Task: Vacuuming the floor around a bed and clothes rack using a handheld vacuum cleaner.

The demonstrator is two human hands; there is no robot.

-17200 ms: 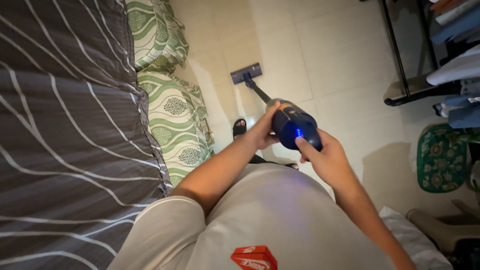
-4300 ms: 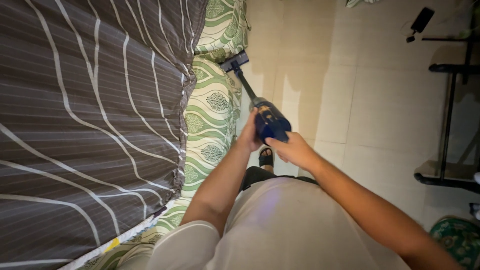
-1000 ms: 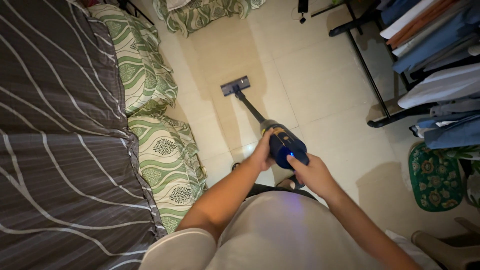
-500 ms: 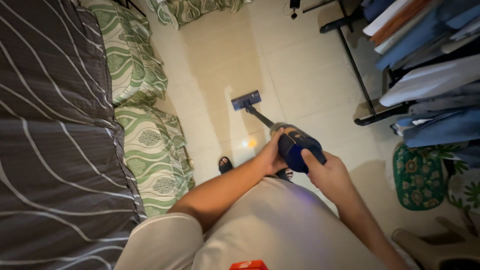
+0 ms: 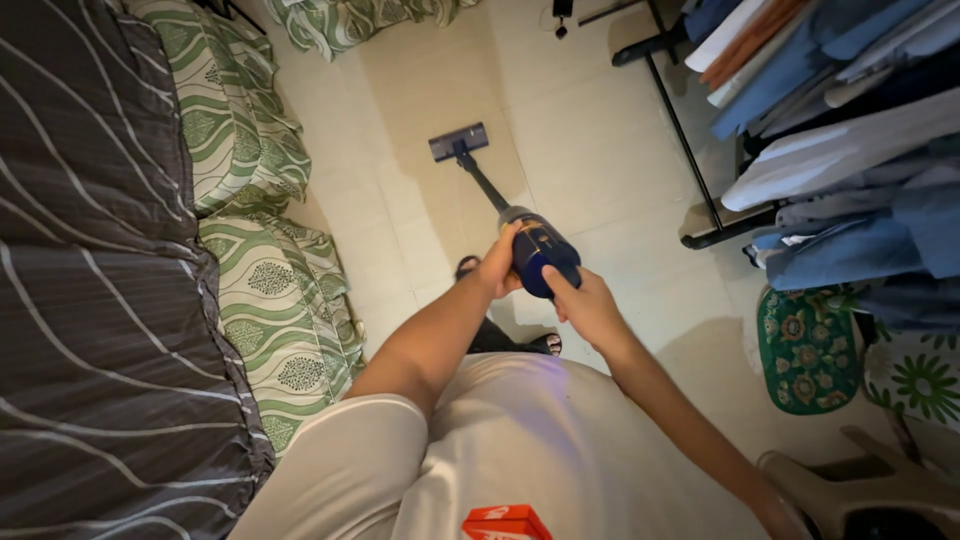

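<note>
Both hands' fingers wrap blue vac body (image 5: 540,262): left hand (image 5: 498,268), right hand (image 5: 585,305); nozzle (image 5: 458,142) on floor ahead.

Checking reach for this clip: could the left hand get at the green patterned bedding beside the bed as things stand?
Probably yes. The left hand grips the blue stick vacuum, so it would have to let go first; bare floor tiles lie between it and the green patterned bedding.

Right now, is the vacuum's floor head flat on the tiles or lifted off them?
Flat, as far as the view shows: the floor head lies on the tiled floor, with no gap or shadow visible beneath it.
</note>
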